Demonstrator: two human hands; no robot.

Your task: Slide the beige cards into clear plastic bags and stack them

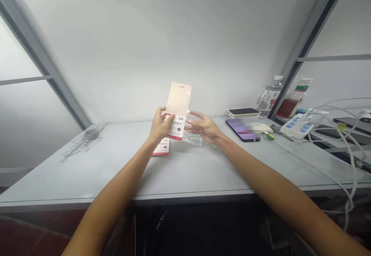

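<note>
- Between the left forearm [121, 178] and right forearm [257, 163], the white tabletop [197, 174] offers an open lane to its front edge.
- Left of the left forearm lies another wide stretch, reaching a dark scribbled patch [82, 142]; whether that patch has height cannot be told.
- The printed paper packet [176, 109] and clear plastic pouch [193, 139] fill the gap between the hands; a second packet [162, 147] lies below the left hand [161, 124].
- A narrow gap separates the right hand [208, 128] from the purple-screened phone [240, 129].
- Beyond it, the power strip [298, 125], looping white cables [313, 164] and clear bottle [269, 99] obstruct the right.
- The back wall [174, 35] limits forward reach.
</note>
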